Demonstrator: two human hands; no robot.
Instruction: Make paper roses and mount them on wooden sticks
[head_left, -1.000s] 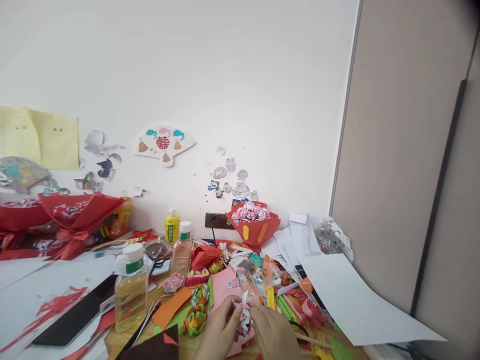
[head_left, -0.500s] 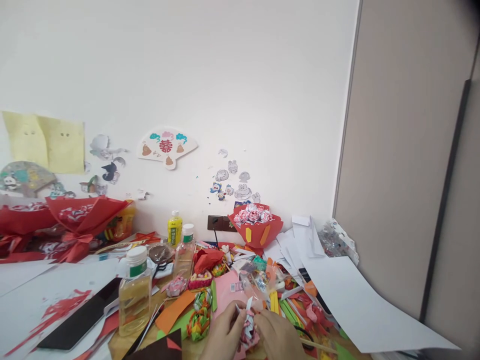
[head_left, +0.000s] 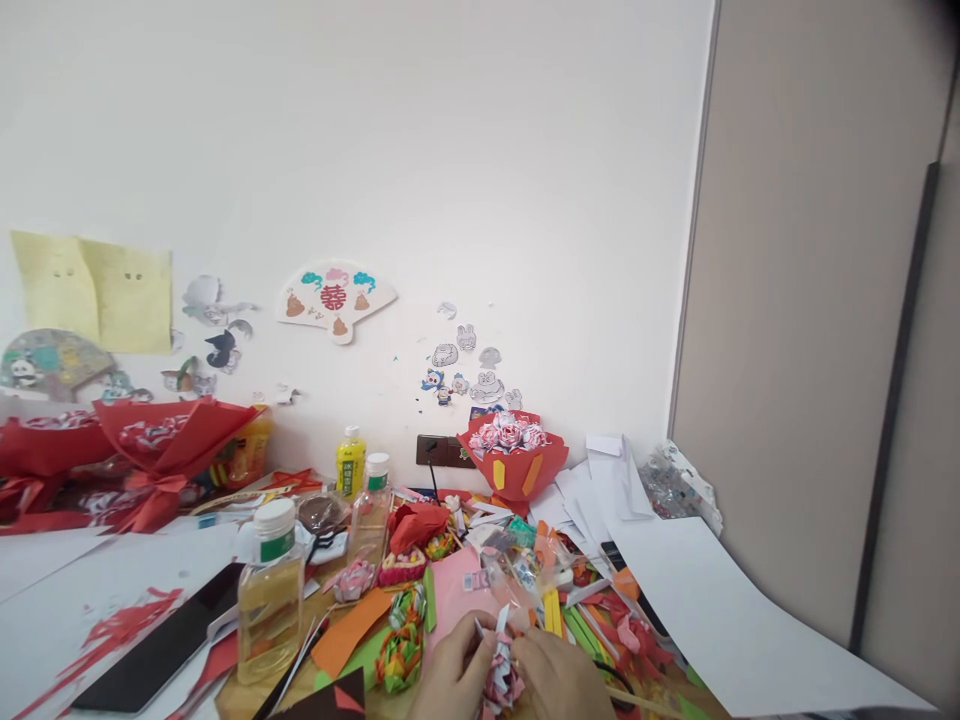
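Observation:
A small pink and white folded-paper piece (head_left: 504, 682) is held between my two hands at the bottom centre, with a white paper strip (head_left: 502, 618) sticking up from it. My left hand (head_left: 454, 668) pinches its left side, thumb and fingers together. From the right, my right hand (head_left: 559, 672) grips the piece with curled fingers. A pink sheet (head_left: 456, 590) lies just behind my hands. Left of my left hand sit green, orange and yellow woven paper balls (head_left: 399, 655).
Two clear bottles of pale liquid (head_left: 271, 610) stand at left, near a black tablet (head_left: 161, 640). Red-wrapped paper bouquets (head_left: 514, 462) line the wall. Paper strips and scraps cover the middle. A large white sheet (head_left: 739, 620) curves at right.
The view has tilted up slightly, so the scene sits a little lower. Both hands keep hold of the paper piece, with small finger shifts.

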